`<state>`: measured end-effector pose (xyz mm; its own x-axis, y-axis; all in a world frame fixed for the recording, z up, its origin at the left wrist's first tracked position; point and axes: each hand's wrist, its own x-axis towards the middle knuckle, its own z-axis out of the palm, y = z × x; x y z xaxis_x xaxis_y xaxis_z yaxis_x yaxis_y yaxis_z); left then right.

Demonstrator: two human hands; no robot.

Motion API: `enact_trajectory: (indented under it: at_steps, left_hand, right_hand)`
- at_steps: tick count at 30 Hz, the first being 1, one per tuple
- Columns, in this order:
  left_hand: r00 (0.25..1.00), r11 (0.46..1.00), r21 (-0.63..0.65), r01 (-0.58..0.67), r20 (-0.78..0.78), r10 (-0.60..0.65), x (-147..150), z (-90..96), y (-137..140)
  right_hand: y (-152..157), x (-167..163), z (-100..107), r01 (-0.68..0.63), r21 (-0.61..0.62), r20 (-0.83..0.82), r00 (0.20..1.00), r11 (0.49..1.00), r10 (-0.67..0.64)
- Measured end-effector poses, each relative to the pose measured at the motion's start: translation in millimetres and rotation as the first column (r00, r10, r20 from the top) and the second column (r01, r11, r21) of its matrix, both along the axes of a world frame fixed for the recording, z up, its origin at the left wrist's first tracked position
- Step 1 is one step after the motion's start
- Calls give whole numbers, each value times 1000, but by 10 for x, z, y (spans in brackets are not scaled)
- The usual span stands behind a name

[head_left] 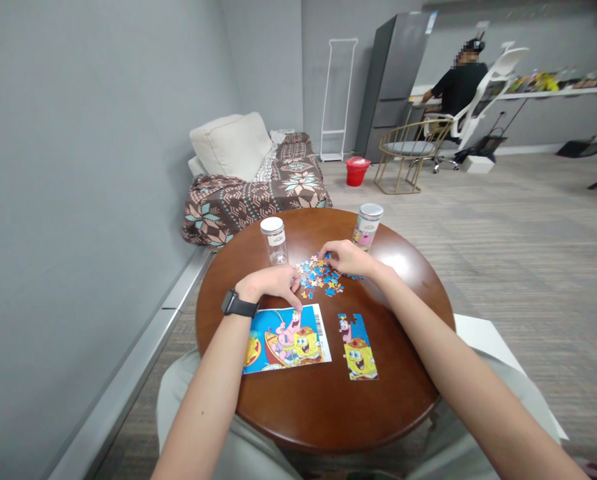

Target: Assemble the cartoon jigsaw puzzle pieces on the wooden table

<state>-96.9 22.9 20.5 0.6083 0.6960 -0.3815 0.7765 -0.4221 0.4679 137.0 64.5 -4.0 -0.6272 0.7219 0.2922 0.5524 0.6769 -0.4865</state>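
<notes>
Loose jigsaw puzzle pieces (318, 277), mostly blue with some yellow and pink, lie heaped mid-table. My right hand (347, 257) reaches the heap's far side, its fingertips closed around a blue puzzle piece. At the heap's left edge rests my left hand (277, 283), thumb stretched away from the bent fingers, with nothing seen in its grasp. Below that hand lies a printed reference picture (288, 340) with a pink and a yellow cartoon figure. To its right is a joined puzzle section (359, 350) showing similar figures, its upper edge uneven.
A clear jar (277, 248) with a white lid stands left of the heap; a labelled jar (365, 230) stands behind my right hand. All sit on a round brown table (318, 417). Beyond are a covered sofa (258, 190), a red bucket (357, 173) and a seated person (461, 87).
</notes>
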Motion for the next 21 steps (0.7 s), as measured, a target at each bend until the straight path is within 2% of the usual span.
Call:
enact_trajectory:
  at_steps: [14, 21]
  left_hand:
    - [1000, 1000, 3, 12, -7, -12, -7, 3, -8]
    - [1000, 1000, 6, 9, -9, -9, 4, 10, -14]
  right_hand:
    - [14, -11, -29, -20, -64, -63, 998, 998, 16]
    - [-5, 2, -16, -3, -32, -42, 999, 999, 1]
